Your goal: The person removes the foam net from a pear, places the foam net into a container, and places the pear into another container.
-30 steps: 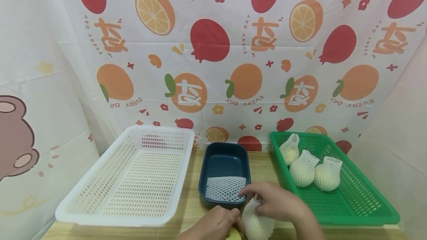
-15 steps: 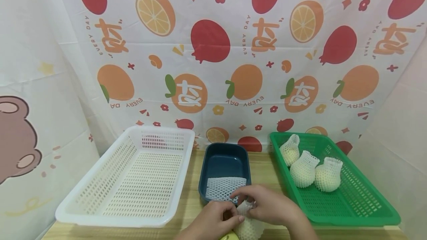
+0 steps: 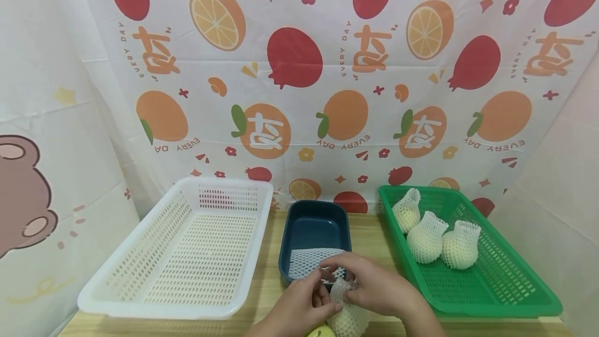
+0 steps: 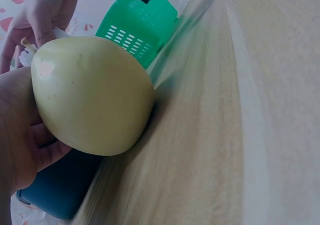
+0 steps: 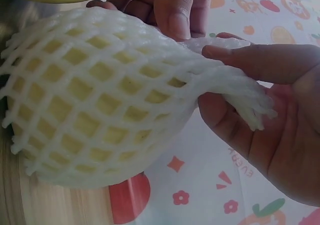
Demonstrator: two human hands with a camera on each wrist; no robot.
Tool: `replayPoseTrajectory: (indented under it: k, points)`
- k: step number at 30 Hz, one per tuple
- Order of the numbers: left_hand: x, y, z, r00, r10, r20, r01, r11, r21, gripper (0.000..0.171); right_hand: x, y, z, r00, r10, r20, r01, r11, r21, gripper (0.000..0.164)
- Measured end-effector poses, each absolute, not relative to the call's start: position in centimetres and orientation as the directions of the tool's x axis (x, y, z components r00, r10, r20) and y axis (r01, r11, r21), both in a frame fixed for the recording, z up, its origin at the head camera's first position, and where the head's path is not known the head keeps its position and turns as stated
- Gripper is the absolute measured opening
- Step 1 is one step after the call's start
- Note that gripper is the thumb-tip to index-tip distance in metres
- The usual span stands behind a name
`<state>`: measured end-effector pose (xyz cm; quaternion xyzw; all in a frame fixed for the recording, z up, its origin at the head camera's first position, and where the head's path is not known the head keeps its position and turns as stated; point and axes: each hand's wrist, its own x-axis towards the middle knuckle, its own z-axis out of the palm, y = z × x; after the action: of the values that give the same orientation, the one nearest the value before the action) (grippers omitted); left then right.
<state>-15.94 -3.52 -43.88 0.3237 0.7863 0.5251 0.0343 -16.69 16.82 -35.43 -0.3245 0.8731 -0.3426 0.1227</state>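
Observation:
A pear in a white foam net [image 5: 90,105] stands at the table's front, before the blue tray. My right hand [image 3: 374,282] pinches the gathered neck of this foam net between thumb and fingers, as the right wrist view shows. Close on its left is my left hand [image 3: 304,300], with its thumb against the net and the other fingers loosely bent. An unwrapped yellow pear [image 4: 95,95], stem toward the hands, sits below the left hand; only a sliver shows in the head view. Whether the left hand touches this pear cannot be told.
The blue tray [image 3: 314,222] holds a flat white foam net [image 3: 306,261]. To the right, a green basket [image 3: 505,300] contains 3 netted pears [image 3: 425,238]. A white perforated basket [image 3: 206,243] stands at left. Printed cloth [image 3: 299,118] hangs behind the wooden table.
The left hand has come up from the unwrapped pear to the netted pear's neck. The right hand and the netted pear have shifted slightly left.

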Motion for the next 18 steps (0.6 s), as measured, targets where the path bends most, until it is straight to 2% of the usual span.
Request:
replayPoseTrajectory:
  k: [6,18]
  points:
    - [-16.09,-3.40,-43.93,-0.756,0.567,0.326,0.543,0.266,0.796,0.016,-16.52,16.74,-35.37,-0.764,-0.645,0.010,-0.475,0.551,-0.687,0.061]
    - [-16.10,-3.42,-44.25,-0.758,0.549,0.352,0.561,0.275,0.781,0.017,-16.98,17.18,-35.46,-0.755,-0.655,-0.038,-0.427,0.535,-0.729,0.052]
